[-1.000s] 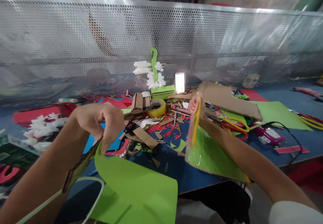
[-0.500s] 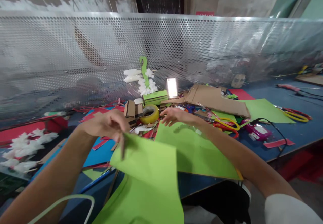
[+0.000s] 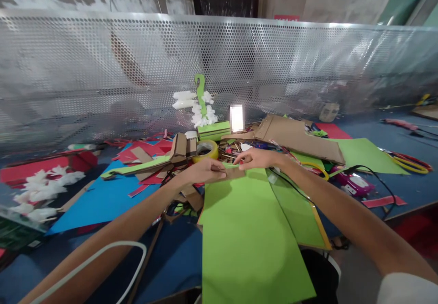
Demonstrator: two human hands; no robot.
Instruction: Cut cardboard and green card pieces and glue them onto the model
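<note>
A long green sheet (image 3: 246, 235) stretches toward me over another green sheet (image 3: 301, 212), its near end hanging past the table edge. At its far end lies a short brown cardboard strip (image 3: 234, 173). My left hand (image 3: 205, 171) has its fingers closed at the strip's left end. My right hand (image 3: 260, 158) is bent over the other end, thumb and fingers curled together at the strip and the sheet's edge. The fingers partly hide where they touch. Just behind the hands is a yellow tape roll (image 3: 211, 148).
Blue paper (image 3: 99, 203), a green hooked strip (image 3: 137, 167) and red scraps are at left. White tufted pieces (image 3: 41, 190) lie further left. Cardboard (image 3: 290, 135), scissors (image 3: 412, 162) and a purple device with a cord (image 3: 354, 183) are at right. A perforated metal screen (image 3: 153, 66) stands behind.
The green sheet, lifted and bent in my left hand before, now lies flatter and further right. Both hands have come together at its far end, with the cardboard strip between them.
</note>
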